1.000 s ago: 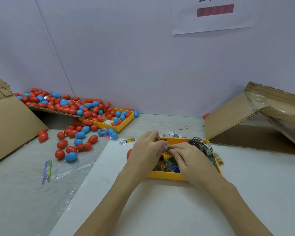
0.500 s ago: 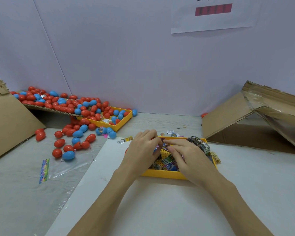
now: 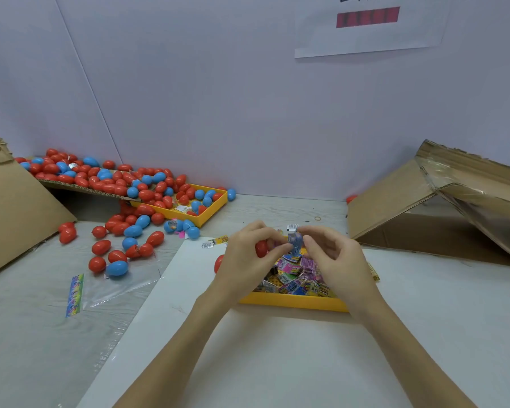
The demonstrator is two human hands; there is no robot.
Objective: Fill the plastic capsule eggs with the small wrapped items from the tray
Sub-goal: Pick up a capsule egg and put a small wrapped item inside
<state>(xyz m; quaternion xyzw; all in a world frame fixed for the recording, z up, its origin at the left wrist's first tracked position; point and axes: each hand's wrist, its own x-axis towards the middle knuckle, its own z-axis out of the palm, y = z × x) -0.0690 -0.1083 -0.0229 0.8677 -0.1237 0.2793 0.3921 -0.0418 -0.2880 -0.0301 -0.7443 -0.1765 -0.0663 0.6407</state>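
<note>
Two hands are held together just above the yellow tray (image 3: 292,301) of wrapped items. A red egg piece (image 3: 261,248) is gripped in the curled left hand (image 3: 248,257), its opening apparently turned toward the right hand so that something can be pushed in; whether it is a half or a whole egg cannot be told. A small blue-and-purple packet (image 3: 295,242) is pinched between the thumb and fingertips of the right hand (image 3: 333,257), right beside the egg piece and touching or nearly touching the left fingertips. The work is kept over the tray, probably so that a dropped packet falls back among the others. Below the hands, the tray is seen to be filled with many small printed packets (image 3: 295,275) in pink, green, blue and yellow, lying loosely heaped. Far to the left of the left hand, red and blue eggs (image 3: 115,240) are scattered on the table (image 3: 424,334).
</note>
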